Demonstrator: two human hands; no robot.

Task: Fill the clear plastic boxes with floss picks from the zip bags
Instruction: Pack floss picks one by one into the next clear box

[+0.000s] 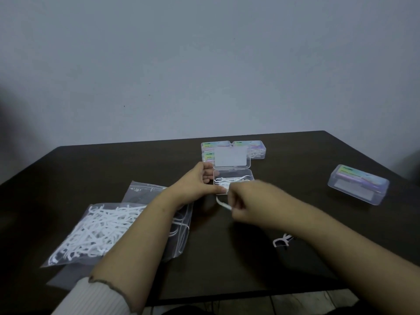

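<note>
- Leftmost, a zip bag (95, 233) lies flat on the dark table (295, 151), packed with tangled white floss picks; a second, nearly empty bag (179, 226) lies partly beneath it and under the left forearm.
- The left hand (195, 183) grips the left edge of the open box (234, 178), thumb on the near corner and fingers curled behind the wall, lifting it just off the table.
- The open box, lid (230, 158) upright behind it, holds a few floss picks (229, 180) and looks far from full.
- The right hand (246, 203), motion-blurred, pinches one floss pick (221, 203) between curled fingers just below the box's near edge.
- Judged by appearance, the picks are light, stiff, thin and prone to snag; they are best held by the handle, not the floss bow.
- A loose pick (280, 241) lies near the right forearm.
- Three shut boxes (250, 147) sit behind the open one; another shut box (358, 184) stands well apart at far right.
</note>
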